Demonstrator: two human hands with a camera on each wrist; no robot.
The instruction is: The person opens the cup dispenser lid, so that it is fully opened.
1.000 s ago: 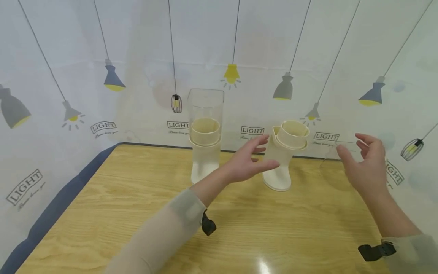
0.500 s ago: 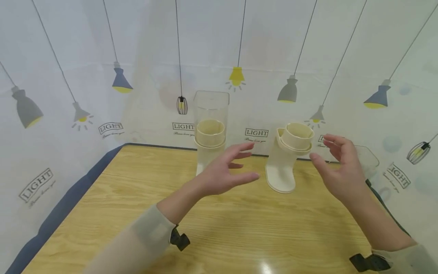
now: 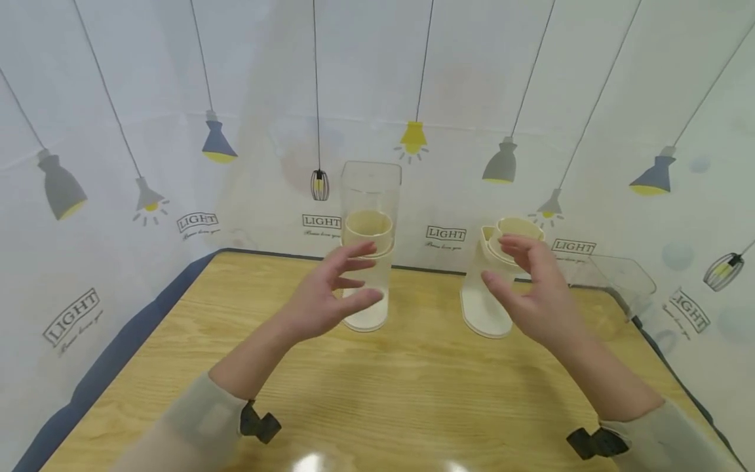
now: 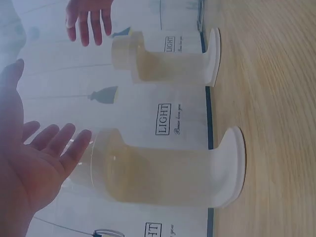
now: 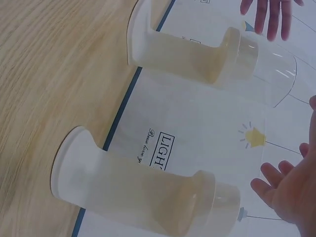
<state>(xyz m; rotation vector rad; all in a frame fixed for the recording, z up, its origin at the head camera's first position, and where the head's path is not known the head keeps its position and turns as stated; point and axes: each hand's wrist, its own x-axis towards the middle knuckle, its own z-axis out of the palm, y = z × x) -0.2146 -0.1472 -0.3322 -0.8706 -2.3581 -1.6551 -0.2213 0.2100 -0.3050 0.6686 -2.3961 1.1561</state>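
Observation:
Two cream stands with ring tops stand near the table's back edge. The left stand (image 3: 367,314) carries a clear container (image 3: 371,180) on its ring; the right stand (image 3: 485,308) has an uncovered ring top. In front of the left stand my left hand (image 3: 321,295) hovers with fingers spread, holding nothing. My right hand (image 3: 539,295), fingers loosely bent and empty, is in front of the right stand and partly hides its ring. The left wrist view shows the left hand (image 4: 34,163) beside the ring top; in the right wrist view the right hand (image 5: 294,187) is off the stand.
Another clear container (image 3: 625,282) is at the table's back right corner. Behind the wooden table (image 3: 413,387) hangs a white cloth (image 3: 265,164) printed with lamps. Dark cameras are strapped at both wrists.
Both hands have moved left across the view, the left from near the right stand to before the left one, the right from beside the clear container to before the right stand.

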